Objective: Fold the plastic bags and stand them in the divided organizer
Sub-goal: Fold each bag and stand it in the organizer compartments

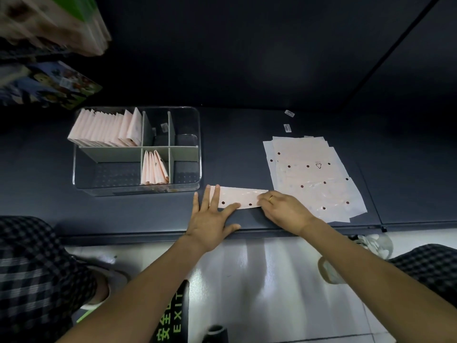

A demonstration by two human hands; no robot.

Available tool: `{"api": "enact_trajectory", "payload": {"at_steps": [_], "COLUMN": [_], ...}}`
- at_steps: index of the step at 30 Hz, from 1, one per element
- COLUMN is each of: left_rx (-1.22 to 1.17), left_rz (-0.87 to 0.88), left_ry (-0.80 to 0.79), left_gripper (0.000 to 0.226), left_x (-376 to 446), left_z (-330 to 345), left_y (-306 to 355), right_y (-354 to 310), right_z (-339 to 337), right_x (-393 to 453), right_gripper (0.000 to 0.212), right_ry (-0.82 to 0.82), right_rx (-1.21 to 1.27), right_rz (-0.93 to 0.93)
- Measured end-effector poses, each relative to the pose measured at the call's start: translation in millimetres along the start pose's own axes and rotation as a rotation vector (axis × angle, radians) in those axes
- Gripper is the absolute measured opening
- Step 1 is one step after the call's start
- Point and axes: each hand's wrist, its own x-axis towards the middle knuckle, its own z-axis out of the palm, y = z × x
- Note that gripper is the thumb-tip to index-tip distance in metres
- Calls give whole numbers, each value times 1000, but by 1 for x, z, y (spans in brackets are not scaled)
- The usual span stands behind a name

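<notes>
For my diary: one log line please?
left hand flat on bag strip | right hand pinching its end | organizer partly filled

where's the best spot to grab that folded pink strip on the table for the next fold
Probably the right short end of the long pink dotted plastic strip, coming from the right. It lies flat, lengthwise left to right, and the left hand presses its left end down with flat fingers. The right hand already has its grip at that free end, which could lift and swing over towards the left.
</notes>
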Motion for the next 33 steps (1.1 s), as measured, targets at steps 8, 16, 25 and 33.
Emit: {"api": "enact_trajectory", "payload": {"at_steps": [8, 16, 25, 33], "left_rx": [-173, -197, -414, -554], "left_rz": [62, 126, 13, -382], "left_ry": [290, 439, 369, 265], "left_gripper": [28, 33, 12, 20], "left_x": [-13, -15, -15, 2], "left_z": [-8, -15, -4, 1], "left_y": [14, 10, 5, 10], "right_y": [-59, -54, -49, -49], "right_z": [-6, 1, 17, 12], "right_x": [-4, -23, -16, 21], "right_gripper": [17, 72, 22, 24], "right_ry": [245, -176, 6, -48], "right_rx": [215, 435, 549, 830], "right_rz": [-47, -4, 361, 914]}}
